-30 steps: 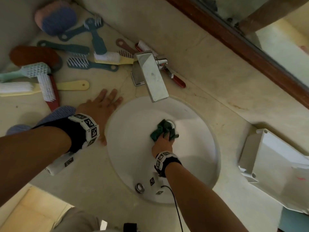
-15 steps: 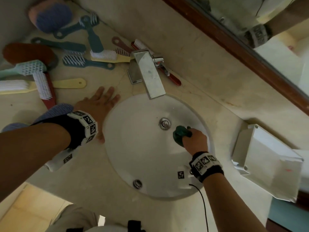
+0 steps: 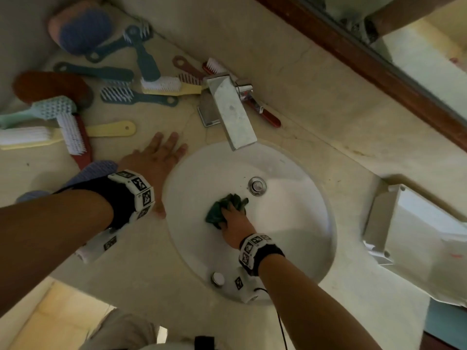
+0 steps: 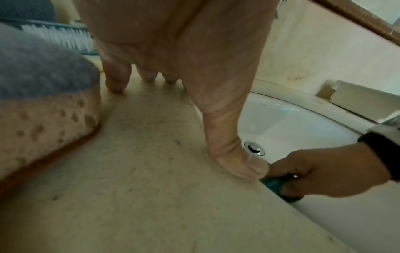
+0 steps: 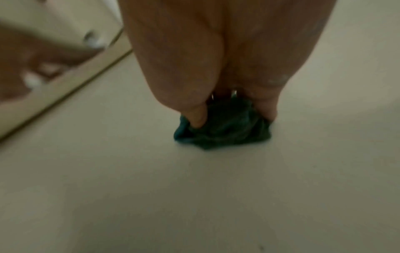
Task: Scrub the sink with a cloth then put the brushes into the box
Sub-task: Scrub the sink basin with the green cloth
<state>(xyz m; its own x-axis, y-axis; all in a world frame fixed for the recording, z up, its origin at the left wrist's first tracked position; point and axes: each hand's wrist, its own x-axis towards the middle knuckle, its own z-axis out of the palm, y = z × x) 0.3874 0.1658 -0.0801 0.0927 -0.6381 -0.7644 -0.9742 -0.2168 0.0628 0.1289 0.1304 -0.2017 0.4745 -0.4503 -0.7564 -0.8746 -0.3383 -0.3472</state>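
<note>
My right hand (image 3: 231,218) grips a bunched dark green cloth (image 3: 219,208) and presses it on the floor of the round white sink (image 3: 197,173), just left of and below the drain (image 3: 257,186). The right wrist view shows thumb and fingers curled into the cloth (image 5: 225,130). My left hand (image 3: 154,160) lies flat, fingers straight, on the beige counter at the sink's left rim, the thumb (image 4: 240,162) at the edge. Several brushes (image 3: 161,85) lie scattered on the counter at the upper left. A white box (image 3: 409,228) stands open to the right of the sink.
A chrome tap (image 3: 228,109) juts over the sink's top rim, with a red-handled brush (image 3: 267,114) behind it. A blue-topped sponge (image 4: 43,95) lies close by my left wrist. A second sponge (image 3: 80,27) sits in the far corner. A wood-framed mirror (image 3: 353,54) runs along the wall.
My right hand has swept the cloth from the right of the drain back to the left and below it. The left hand has stayed flat on the counter.
</note>
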